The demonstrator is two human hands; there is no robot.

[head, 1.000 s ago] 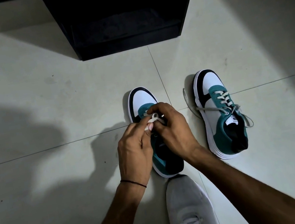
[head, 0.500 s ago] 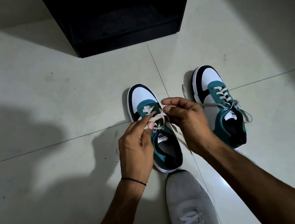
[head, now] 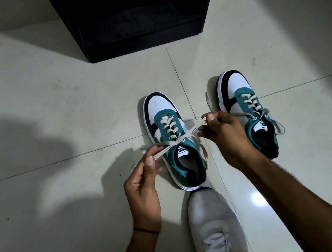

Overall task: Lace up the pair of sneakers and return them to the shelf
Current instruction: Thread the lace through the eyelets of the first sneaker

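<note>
Head view: pinching lace [head: 167,147] ends, one in left hand [head: 141,180], other in right hand [head: 225,133], pulled taut sideways over left sneaker [head: 163,108] on tiled floor [head: 46,101]. Just right: second sneaker [head: 235,85], lace ends loose. Far centre: black shelf [head: 135,14].

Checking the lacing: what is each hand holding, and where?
Left hand and right hand each pinch the lace of the nearer sneaker, either side of its knot.

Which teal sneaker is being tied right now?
The left teal sneaker: left hand and right hand hold its laces taut. The other sneaker sits aside.
</note>
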